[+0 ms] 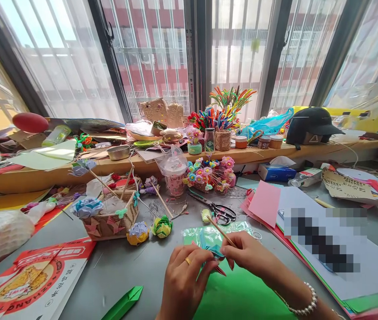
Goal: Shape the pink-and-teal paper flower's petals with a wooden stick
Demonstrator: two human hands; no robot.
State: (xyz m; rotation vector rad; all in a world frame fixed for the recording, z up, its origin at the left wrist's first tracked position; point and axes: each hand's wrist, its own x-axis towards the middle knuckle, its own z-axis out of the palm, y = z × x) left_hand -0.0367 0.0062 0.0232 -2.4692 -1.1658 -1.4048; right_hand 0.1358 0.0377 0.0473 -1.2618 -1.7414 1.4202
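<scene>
My left hand, a ring on one finger, is closed on a folded paper piece with blue folds and red points. From the right, my right hand comes up against the blue folds, its fingers closed round a thin wooden stick that slants up to the left. My fingers hide much of the folded paper, and where the stick's lower end sits cannot be made out. Under both hands lie a green paper sheet and a clear plastic packet. Black-handled scissors rest just beyond.
A decorated cardboard box and two folded paper flowers stand left of centre. A folded green paper strip lies at the front left. Stacked paper sheets cover the right. Behind runs a crowded wooden ledge.
</scene>
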